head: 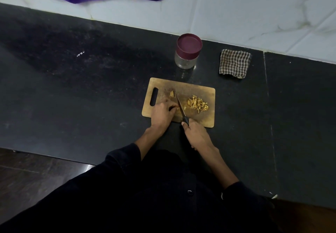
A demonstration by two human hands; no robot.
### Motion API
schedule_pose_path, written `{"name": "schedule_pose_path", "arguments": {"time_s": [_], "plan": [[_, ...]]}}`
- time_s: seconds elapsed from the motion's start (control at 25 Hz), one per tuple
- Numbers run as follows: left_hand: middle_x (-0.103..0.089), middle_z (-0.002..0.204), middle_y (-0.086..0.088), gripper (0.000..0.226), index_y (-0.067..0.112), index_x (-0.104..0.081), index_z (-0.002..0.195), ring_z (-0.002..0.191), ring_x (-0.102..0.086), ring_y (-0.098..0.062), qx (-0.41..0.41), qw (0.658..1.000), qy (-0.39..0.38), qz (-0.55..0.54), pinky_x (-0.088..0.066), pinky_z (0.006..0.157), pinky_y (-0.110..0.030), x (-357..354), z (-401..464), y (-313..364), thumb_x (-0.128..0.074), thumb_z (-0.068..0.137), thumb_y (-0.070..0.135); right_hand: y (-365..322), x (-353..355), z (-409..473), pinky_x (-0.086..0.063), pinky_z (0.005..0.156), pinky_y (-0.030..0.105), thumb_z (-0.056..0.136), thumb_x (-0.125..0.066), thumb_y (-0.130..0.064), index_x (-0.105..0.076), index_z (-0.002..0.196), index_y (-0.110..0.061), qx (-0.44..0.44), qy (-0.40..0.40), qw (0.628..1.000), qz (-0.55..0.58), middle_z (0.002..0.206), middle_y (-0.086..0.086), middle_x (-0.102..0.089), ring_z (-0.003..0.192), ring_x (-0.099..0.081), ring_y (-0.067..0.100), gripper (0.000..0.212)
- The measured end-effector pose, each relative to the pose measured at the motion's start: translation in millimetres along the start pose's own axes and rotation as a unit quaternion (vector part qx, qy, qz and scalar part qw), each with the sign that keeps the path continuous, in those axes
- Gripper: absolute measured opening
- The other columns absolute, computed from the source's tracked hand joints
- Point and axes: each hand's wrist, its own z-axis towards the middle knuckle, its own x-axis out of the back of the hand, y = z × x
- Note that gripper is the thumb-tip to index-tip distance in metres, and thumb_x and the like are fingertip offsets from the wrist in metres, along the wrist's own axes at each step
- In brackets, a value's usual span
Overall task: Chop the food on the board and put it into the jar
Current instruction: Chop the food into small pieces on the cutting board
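Knuckles curled on my left hand [163, 111], pinning the last yellow food piece on the wooden chopping board [203, 89], right hand [195, 133] clamped round the black-handled knife [181, 109]; I judge short strokes safest, lidded glass jar [187, 54] waiting just behind.

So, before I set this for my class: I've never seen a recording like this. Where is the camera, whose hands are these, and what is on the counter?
There is one picture, from a camera worn on the person's head, looking down at their own bare hands. On the black counter lies a wooden cutting board with a pile of chopped pieces and one uncut chunk. The right hand grips a knife; the left hand rests on the board beside the blade. Behind stand a lidded jar and a checked cloth.
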Motion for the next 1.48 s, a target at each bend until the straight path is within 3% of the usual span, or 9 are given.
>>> {"name": "schedule_pose_path", "arguments": {"time_s": [0.12,0.36,0.64,0.88,1.0,1.12,1.2,1.32,1.48], "plan": [[-0.066,0.098,-0.001,0.012,0.014,-0.074,0.095,0.086,-0.062,-0.015,-0.003,1.000,-0.005,0.003,-0.053,0.076,-0.033,-1.0,0.6,-1.5,-0.070,0.083,0.016,0.0,0.0,3.0,-0.055,0.081,0.050,0.103,-0.038,-0.038,-0.049,0.103,-0.015,-0.006,-0.008,1.000,-0.007,0.099,0.010,-0.060,0.091,-0.065,0.033,0.026],[-0.067,0.097,-0.001,0.011,0.016,-0.075,0.092,0.084,-0.062,-0.015,0.004,1.000,-0.007,-0.003,-0.053,0.075,-0.035,-1.4,2.8,-2.1,-0.071,0.082,0.018,-1.8,-8.8,-1.7,-0.045,0.080,0.042,0.104,-0.039,-0.032,-0.052,0.117,-0.008,-0.010,0.023,0.999,-0.048,0.115,0.015,-0.062,0.107,-0.060,0.035,0.030],[-0.067,0.100,0.000,0.010,0.016,-0.074,0.093,0.087,-0.062,-0.015,0.015,1.000,-0.003,0.009,-0.052,0.075,-0.032,-0.9,2.1,0.8,-0.070,0.084,0.019,5.3,-10.0,-4.2,-0.056,0.076,0.052,0.102,-0.039,-0.039,-0.051,0.106,-0.012,-0.026,0.033,0.998,0.052,0.098,0.017,-0.065,0.087,-0.067,0.038,0.030],[-0.069,0.100,-0.001,0.014,0.011,-0.074,0.098,0.088,-0.063,-0.013,0.029,0.998,-0.017,-0.044,-0.055,0.080,-0.034,2.2,3.1,-2.3,-0.066,0.086,0.009,4.9,-1.5,-9.7,-0.058,0.070,0.049,0.102,-0.038,-0.040,-0.052,0.107,-0.013,-0.019,0.051,0.996,0.076,0.092,0.015,-0.066,0.078,-0.067,0.036,0.031],[-0.062,0.095,0.003,0.017,0.005,-0.071,0.101,0.065,-0.059,-0.010,0.040,0.995,-0.015,-0.086,-0.058,0.060,-0.033,10.0,-0.2,-4.1,-0.059,0.090,0.002,3.5,-4.3,-14.4,-0.058,0.069,0.049,0.103,-0.037,-0.042,-0.048,0.100,-0.018,-0.006,0.027,0.998,0.052,0.089,0.014,-0.065,0.072,-0.068,0.033,0.026],[-0.060,0.094,0.003,0.015,0.007,-0.068,0.096,0.053,-0.057,-0.011,0.047,0.993,0.015,-0.103,-0.053,0.045,-0.026,10.3,-3.7,-8.2,-0.056,0.090,-0.001,0.3,-12.3,-17.5,-0.057,0.074,0.052,0.103,-0.038,-0.040,-0.049,0.101,-0.016,0.016,0.000,1.000,0.015,0.097,0.015,-0.065,0.084,-0.067,0.036,0.027],[-0.062,0.095,-0.002,0.017,0.011,-0.065,0.090,0.055,-0.057,-0.011,0.051,0.993,0.028,-0.102,-0.051,0.047,-0.022,7.2,-3.7,-10.6,-0.055,0.089,-0.003,0.1,-15.9,-17.4,-0.054,0.077,0.048,0.103,-0.038,-0.039,-0.053,0.110,-0.011,0.024,-0.006,1.000,-0.019,0.105,0.015,-0.065,0.093,-0.066,0.035,0.032],[-0.063,0.094,-0.004,0.024,0.018,-0.061,0.083,0.066,-0.058,-0.014,0.055,0.993,0.032,-0.103,-0.052,0.059,-0.029,4.7,-3.8,-12.4,-0.054,0.087,-0.005,6.3,-9.2,-14.6,-0.048,0.082,0.042,0.104,-0.037,-0.038,-0.054,0.118,-0.010,0.007,0.013,0.999,-0.045,0.114,0.014,-0.063,0.104,-0.061,0.034,0.036],[-0.059,0.099,-0.002,0.019,0.015,-0.060,0.085,0.057,-0.059,-0.013,0.060,0.992,0.019,-0.111,-0.050,0.047,-0.021,7.0,-5.8,-12.3,-0.053,0.090,-0.002,21.6,6.5,-8.5,-0.055,0.082,0.050,0.102,-0.039,-0.041,-0.055,0.115,-0.013,-0.029,0.055,0.998,-0.003,0.107,0.013,-0.065,0.092,-0.066,0.035,0.035]]}}
